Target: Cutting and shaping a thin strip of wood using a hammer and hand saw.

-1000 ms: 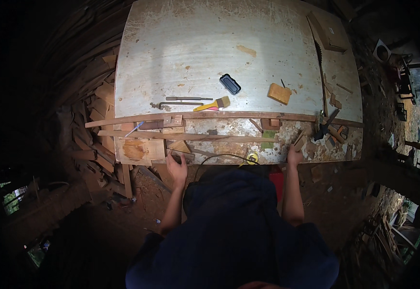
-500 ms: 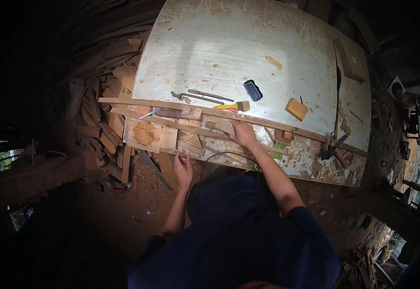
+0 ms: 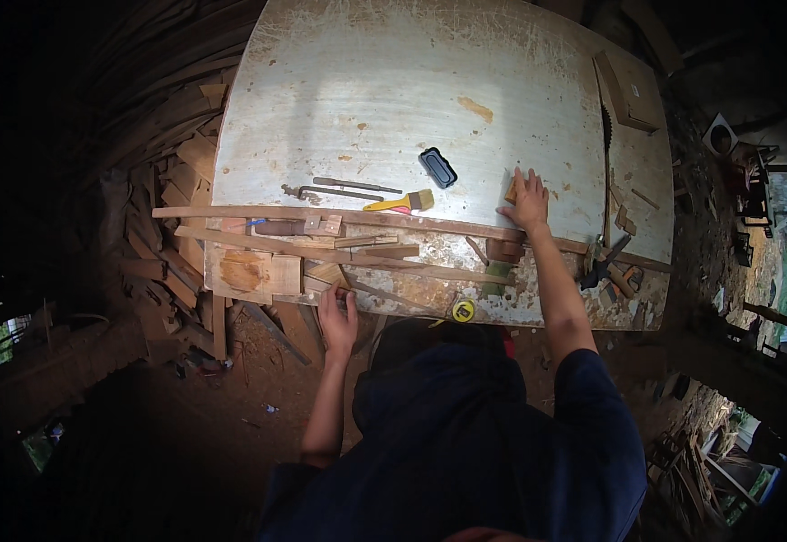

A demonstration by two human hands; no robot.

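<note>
My right hand (image 3: pixel 527 200) reaches out across the pale worktop, fingers spread over a small orange-brown wooden block (image 3: pixel 510 191). Most of that block is hidden under the hand; only its left side shows. Down at the bench's front edge, my left hand (image 3: pixel 337 322) has its fingers apart, their tips close to a small wood piece (image 3: pixel 328 275); whether they touch it I cannot tell. Long wooden strips (image 3: pixel 339 256) and short offcuts lie along the front of the bench. A yellow tape measure (image 3: pixel 463 311) rests at the front edge, between my arms.
On the worktop (image 3: pixel 393 90) lie a yellow-handled paintbrush (image 3: pixel 400 200), a dark oblong case (image 3: pixel 438 168) and metal rods (image 3: pixel 348 189). Dark-handled tools (image 3: pixel 605 271) sit at right, near a saw blade (image 3: pixel 607 126). Scrap wood (image 3: pixel 172 235) is heaped on the left.
My right hand has let go of a flat wood piece near the front edge and moved right and away onto the block. My left hand's fingers have straightened. The tape measure has come into sight.
</note>
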